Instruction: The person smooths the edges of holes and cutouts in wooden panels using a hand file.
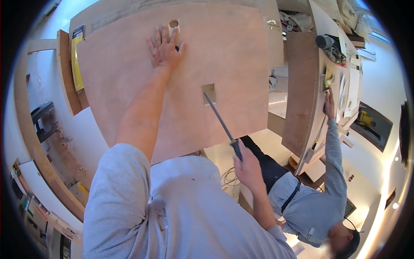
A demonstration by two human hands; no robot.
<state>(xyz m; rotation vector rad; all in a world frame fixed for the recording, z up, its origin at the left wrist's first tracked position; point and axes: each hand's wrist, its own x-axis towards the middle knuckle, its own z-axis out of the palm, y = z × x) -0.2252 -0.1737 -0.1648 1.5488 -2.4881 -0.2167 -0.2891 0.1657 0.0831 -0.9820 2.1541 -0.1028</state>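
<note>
- While the left hand [165,54] lies flat with its fingers spread wide, the right hand [249,167] has its fingers closed around the dark handle of a long, slim file [221,121].
- The file slants up and leftward over a large reddish-brown board [129,56], its tip at a squarish cut-out [210,89]; whether it touches the edge, I cannot tell.
- The board's face is smooth and bare, pierced by a round hole [174,23] just beyond the left fingertips; a small dark opening shows beside the left thumb.
- Behind the board's far edge runs a greyish panel [129,12].
- To the left, a yellow item [78,64] stands against a wooden upright [69,73], and farther out a black case [43,121] sits near dusty debris.
- To the right, a desk [317,114] with a brown side panel [299,82] carries a grey-and-black tool [331,46], pale strips and other tools.
- Beside it, a co-worker [308,211] in a grey top and dark trousers reaches one arm along the desk.
- Below the board's near edge, a thin cable [230,176] lies in loops.
- Along the right rim of the room glows a strip of light [385,183].
</note>
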